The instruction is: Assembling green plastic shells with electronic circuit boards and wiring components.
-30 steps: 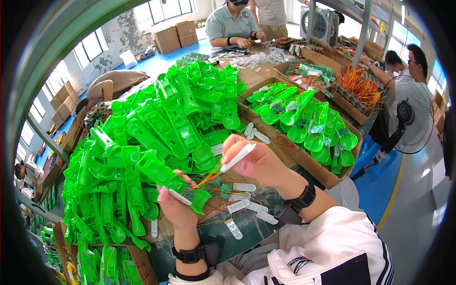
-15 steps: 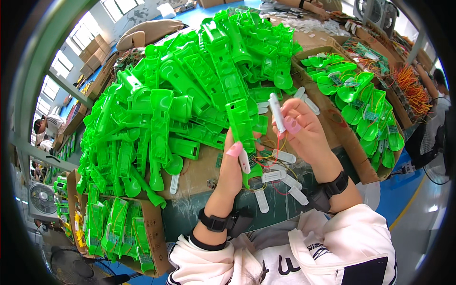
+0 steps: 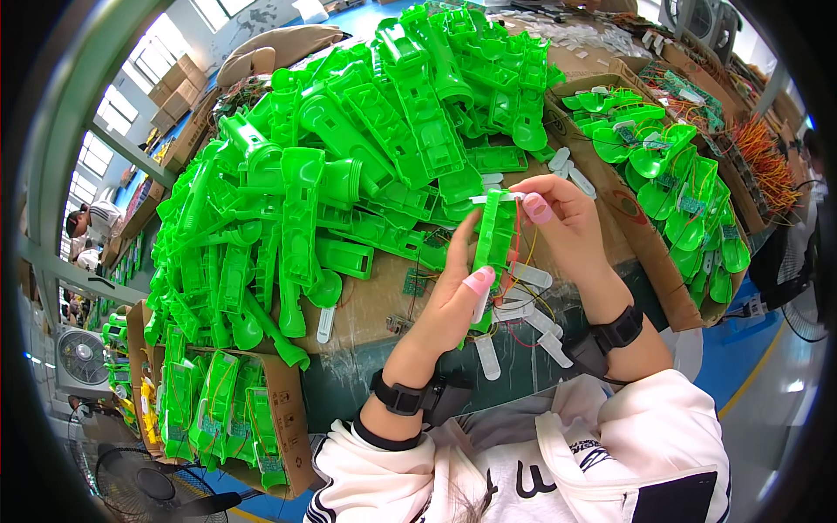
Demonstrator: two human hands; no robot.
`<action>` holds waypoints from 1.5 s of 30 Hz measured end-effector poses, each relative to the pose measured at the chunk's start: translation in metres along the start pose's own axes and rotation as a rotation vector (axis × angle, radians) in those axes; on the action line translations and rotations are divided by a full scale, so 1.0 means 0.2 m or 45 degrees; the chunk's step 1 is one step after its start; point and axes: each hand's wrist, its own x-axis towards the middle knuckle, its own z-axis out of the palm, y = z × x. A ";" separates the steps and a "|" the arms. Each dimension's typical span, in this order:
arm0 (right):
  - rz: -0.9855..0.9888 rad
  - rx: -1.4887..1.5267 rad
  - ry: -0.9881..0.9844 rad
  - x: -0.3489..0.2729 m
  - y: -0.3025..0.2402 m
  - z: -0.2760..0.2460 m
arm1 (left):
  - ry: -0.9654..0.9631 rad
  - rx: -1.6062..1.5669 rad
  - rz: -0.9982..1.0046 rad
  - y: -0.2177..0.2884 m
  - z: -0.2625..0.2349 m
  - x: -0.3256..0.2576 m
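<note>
In my left hand (image 3: 446,307) is a green plastic housing (image 3: 495,237), tilted upright, with thumb and fingers closed on its sides. My right hand (image 3: 571,228) pinches a slim white plastic strip (image 3: 499,198) that lies across the housing's far end; whether it is seated there I cannot tell. Red and yellow wires trail down beside the housing. Under my hands several loose white strips (image 3: 488,358) lie on the table among more wires. A small green circuit board (image 3: 415,281) sits left of my left hand.
A tall heap of green housings (image 3: 349,139) covers the table's left and middle. Cardboard boxes of wired green parts stand at the right (image 3: 663,296) and lower left (image 3: 288,427). Orange wires (image 3: 767,179) bunch at the far right. A fan (image 3: 148,488) stands lower left.
The white strip has come down from upright onto the housing's far end, lying crosswise now. My left hand has turned and raised the housing toward my right hand.
</note>
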 end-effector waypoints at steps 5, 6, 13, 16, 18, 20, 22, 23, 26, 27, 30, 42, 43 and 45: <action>-0.058 -0.084 -0.040 0.02 0.05 -0.04 | -0.010 -0.099 0.131 -0.03 0.00 0.03; -0.187 -0.191 -0.078 0.02 0.06 -0.04 | 0.002 -0.091 0.143 -0.03 -0.01 0.02; -0.167 -0.166 -0.074 0.03 0.04 -0.01 | -0.119 0.062 0.145 -0.02 -0.02 0.00; -0.146 -0.275 -0.031 0.00 0.06 -0.02 | -0.048 -0.039 0.114 -0.05 -0.02 0.00; -0.151 -0.357 -0.024 -0.01 0.06 -0.05 | -0.036 0.098 0.139 -0.07 0.00 0.01; -0.148 -0.459 -0.045 0.00 0.09 -0.07 | 0.022 0.171 0.055 -0.08 0.00 0.01; -0.146 -0.447 -0.061 0.00 0.09 -0.07 | 0.067 0.168 0.083 -0.04 0.01 0.00; -0.151 -0.490 -0.015 0.00 0.09 -0.08 | 0.069 0.158 0.149 -0.08 0.01 0.02; -0.182 -0.609 0.026 0.01 0.09 -0.09 | 0.080 0.055 0.149 -0.08 0.02 0.03; -0.174 -0.656 0.019 0.01 0.09 -0.09 | 0.104 0.058 0.117 -0.09 0.01 0.03; -0.195 -0.765 -0.004 0.01 0.09 -0.05 | 0.135 0.045 0.065 -0.10 -0.01 0.02; -0.152 -1.033 -0.121 0.04 0.13 -0.14 | 0.331 0.085 0.136 -0.17 0.02 0.05; -0.164 -1.068 -0.130 0.03 0.11 -0.17 | 0.303 0.256 0.232 -0.21 0.02 0.10; -0.194 -1.104 -0.184 0.04 0.12 -0.21 | 0.265 0.445 0.212 -0.22 -0.01 0.12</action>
